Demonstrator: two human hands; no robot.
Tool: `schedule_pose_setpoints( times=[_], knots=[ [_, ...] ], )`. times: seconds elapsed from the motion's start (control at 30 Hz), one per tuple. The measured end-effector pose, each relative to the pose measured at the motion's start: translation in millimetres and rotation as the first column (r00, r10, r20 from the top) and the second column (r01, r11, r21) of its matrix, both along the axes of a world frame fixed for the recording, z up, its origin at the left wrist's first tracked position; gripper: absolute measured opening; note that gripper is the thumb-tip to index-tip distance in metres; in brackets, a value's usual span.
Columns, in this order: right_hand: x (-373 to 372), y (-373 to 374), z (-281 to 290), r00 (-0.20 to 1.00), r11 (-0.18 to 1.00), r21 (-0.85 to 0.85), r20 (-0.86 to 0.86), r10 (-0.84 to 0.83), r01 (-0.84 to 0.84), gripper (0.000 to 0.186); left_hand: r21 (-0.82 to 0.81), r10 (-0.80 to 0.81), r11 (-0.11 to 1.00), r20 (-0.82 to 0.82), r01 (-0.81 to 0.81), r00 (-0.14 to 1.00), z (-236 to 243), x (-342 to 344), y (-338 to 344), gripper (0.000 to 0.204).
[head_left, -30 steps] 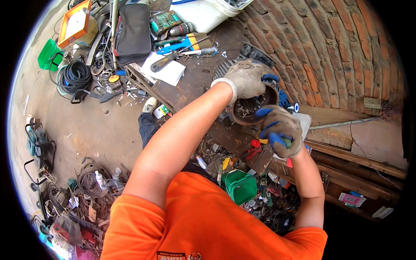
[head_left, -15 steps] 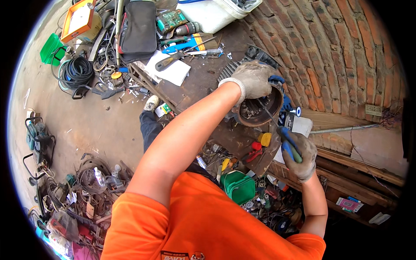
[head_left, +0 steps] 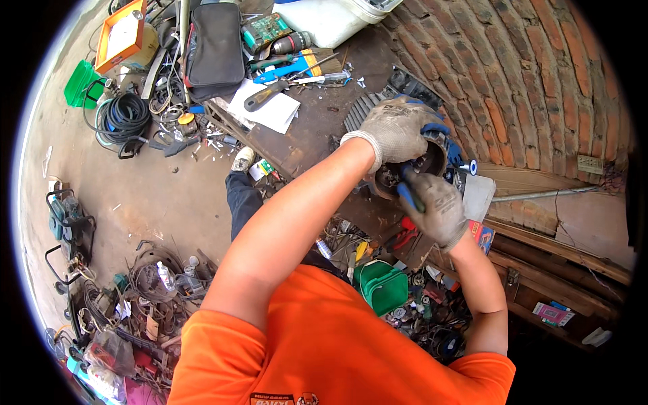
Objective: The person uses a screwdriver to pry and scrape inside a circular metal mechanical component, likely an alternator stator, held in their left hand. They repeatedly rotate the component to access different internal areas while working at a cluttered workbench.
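I've got the bare left arm reaching long up and right, its grey-and-blue gloved left hand palm down and curled over, and the bare right arm bent, grey-and-blue gloved right hand wrapped in a grip near the left.

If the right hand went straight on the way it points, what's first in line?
Probably the finned metal housing at its open round end, ahead and left of the right hand; depth is unclear, so rim or inside could come first.
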State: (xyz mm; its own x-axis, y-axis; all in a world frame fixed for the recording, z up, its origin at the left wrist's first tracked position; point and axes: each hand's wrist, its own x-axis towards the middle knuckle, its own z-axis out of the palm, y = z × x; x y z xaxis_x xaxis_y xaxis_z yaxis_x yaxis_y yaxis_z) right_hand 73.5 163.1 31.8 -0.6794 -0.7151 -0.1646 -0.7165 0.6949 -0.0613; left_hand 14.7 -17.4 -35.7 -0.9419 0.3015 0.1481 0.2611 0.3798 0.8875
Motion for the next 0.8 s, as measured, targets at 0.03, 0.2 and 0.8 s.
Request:
schedule_pose_setpoints(
  times=[0.03, 0.2, 0.8],
  knots=[
    [3.9, 2.8, -1.1, 1.0, 0.999, 0.049, 0.016, 0.019, -0.02, 0.035, 0.003, 0.001, 1.0, -0.004, -0.001, 1.0, 2.1, -0.7, 0.0, 0.055],
    [2.6, 1.3, 3.2, 0.988, 0.977, -0.164, -0.092, 0.123, -0.137, 0.041, 0.052, 0.026, 0.998, -0.015, -0.025, 1.0, -4.0, -10.1, 3.2, 0.051],
    [56.4, 42.1, 116.6, 0.931, 0.787, -0.522, 0.04, -0.362, 0.328, 0.038, 0.045, 0.052, 0.997, 0.222, -0.063, 0.974, 5.2, -35.8, -4.4, 0.057]
  ],
)
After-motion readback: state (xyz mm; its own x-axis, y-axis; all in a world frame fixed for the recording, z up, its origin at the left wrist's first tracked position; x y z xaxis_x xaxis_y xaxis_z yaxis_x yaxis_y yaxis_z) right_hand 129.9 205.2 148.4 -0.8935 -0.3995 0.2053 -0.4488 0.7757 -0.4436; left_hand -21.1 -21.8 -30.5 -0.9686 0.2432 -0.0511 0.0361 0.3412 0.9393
